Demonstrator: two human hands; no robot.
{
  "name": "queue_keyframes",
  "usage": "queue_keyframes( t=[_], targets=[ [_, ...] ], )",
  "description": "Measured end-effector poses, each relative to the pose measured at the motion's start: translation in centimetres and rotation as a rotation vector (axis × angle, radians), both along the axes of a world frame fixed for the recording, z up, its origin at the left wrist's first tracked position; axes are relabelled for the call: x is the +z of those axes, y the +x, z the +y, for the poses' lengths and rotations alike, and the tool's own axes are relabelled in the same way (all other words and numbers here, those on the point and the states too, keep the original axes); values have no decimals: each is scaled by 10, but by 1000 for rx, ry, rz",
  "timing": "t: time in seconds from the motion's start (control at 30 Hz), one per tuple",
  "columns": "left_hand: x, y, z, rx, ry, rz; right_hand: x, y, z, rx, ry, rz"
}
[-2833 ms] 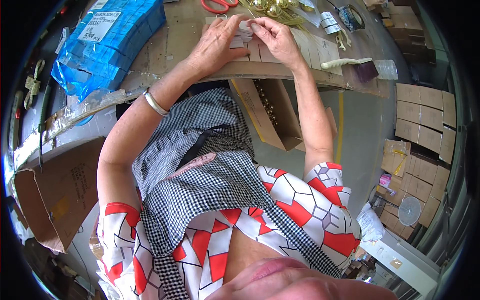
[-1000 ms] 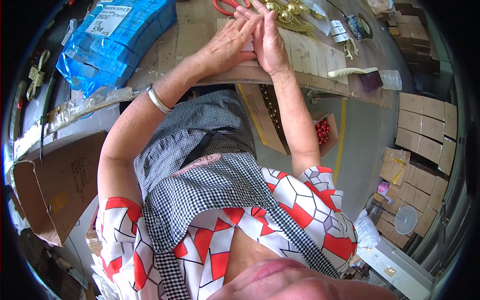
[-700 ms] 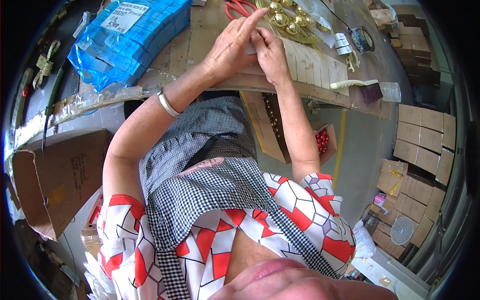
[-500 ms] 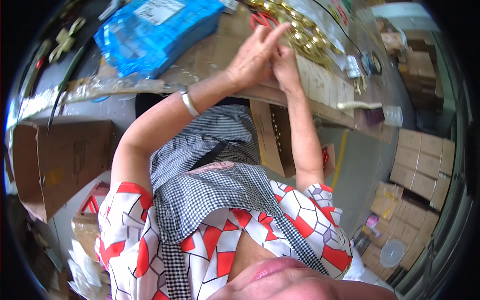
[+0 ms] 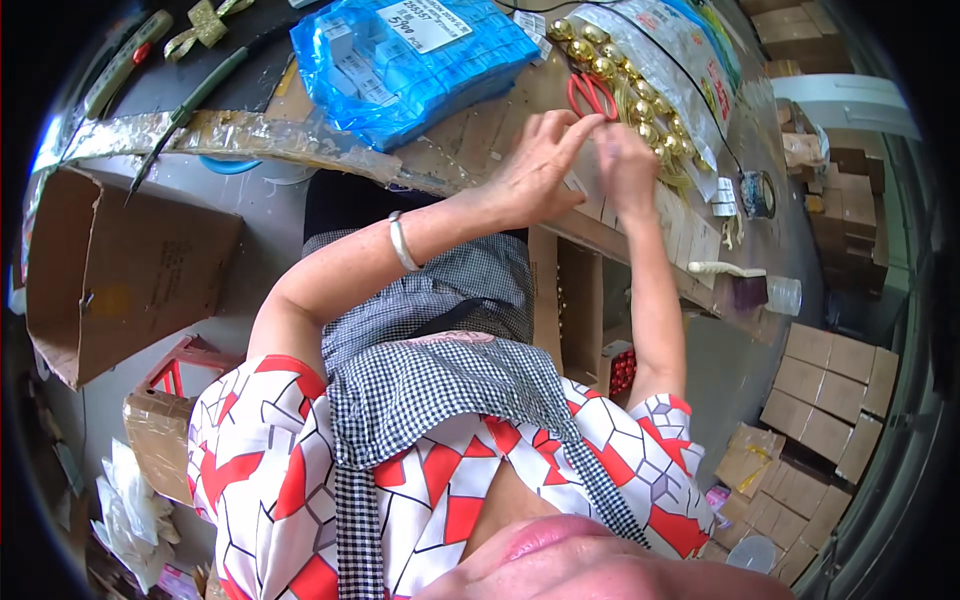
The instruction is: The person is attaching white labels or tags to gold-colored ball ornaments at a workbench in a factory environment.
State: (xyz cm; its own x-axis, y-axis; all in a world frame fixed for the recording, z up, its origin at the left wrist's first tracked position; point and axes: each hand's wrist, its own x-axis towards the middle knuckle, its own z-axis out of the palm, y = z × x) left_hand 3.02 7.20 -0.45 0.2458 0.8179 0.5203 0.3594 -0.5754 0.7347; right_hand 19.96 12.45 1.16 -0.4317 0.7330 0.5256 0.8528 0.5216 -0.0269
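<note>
My left hand [image 5: 540,172] is held over the near edge of the workbench, its fingers partly curled and one finger stretched toward my right hand. My right hand [image 5: 628,175], slightly smeared by motion, is closed beside it. The fingertips are close together; whatever they pinch is too small or hidden to make out. Just beyond them lie red-handled scissors [image 5: 592,97]. Shiny gold baubles [image 5: 640,92] spread to the right of the scissors, with gold strings [image 5: 624,100] among them, partly hidden by my right hand.
A blue plastic-wrapped package [image 5: 410,85] lies left on the workbench [image 5: 440,165]. A white plastic bag [image 5: 690,60] backs the baubles. Tape roll [image 5: 757,195] and clear cup [image 5: 783,295] are at right. Below stand an open carton [image 5: 130,270], a red stool [image 5: 175,375] and stacked cartons [image 5: 830,390].
The view has shifted, so the bench things sit lower and farther right. My hands have drawn slightly apart from their earlier touching position, and the scissors show more fully.
</note>
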Motion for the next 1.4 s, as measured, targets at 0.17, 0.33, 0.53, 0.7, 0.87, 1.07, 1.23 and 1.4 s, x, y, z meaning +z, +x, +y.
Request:
queue_keyframes(
  t=[0.17, 0.33, 0.53, 0.7, 0.87, 1.07, 1.23, 1.4],
  targets=[
    [-7, -4, 1, -3, -21, -67, 17, 5, 7, 20, -119, -76],
    [-5, 5, 2, 1, -19, -27, 2, 14, -2, -23, -75, -164],
    [-15, 1, 5, 32, -16, -69, 18, 16, -3, -84, -109, -44],
    [-12, 9, 14, -28, 30, 266, -11, 28, 2, -5, -182, 59],
    [5, 11, 37, -214, -58, 481, -6, 35, 2, -93, -330, 370],
    [10, 12, 41, -286, -115, 560, 2, 41, -13, -44, -872, 1089],
    [23, 11, 36, -233, -272, 658, 0, 43, -22, -51, -908, 1125],
    [13, 8, 25, -134, -111, 602, -7, 45, -21, -1, -920, 1245]
  ],
)
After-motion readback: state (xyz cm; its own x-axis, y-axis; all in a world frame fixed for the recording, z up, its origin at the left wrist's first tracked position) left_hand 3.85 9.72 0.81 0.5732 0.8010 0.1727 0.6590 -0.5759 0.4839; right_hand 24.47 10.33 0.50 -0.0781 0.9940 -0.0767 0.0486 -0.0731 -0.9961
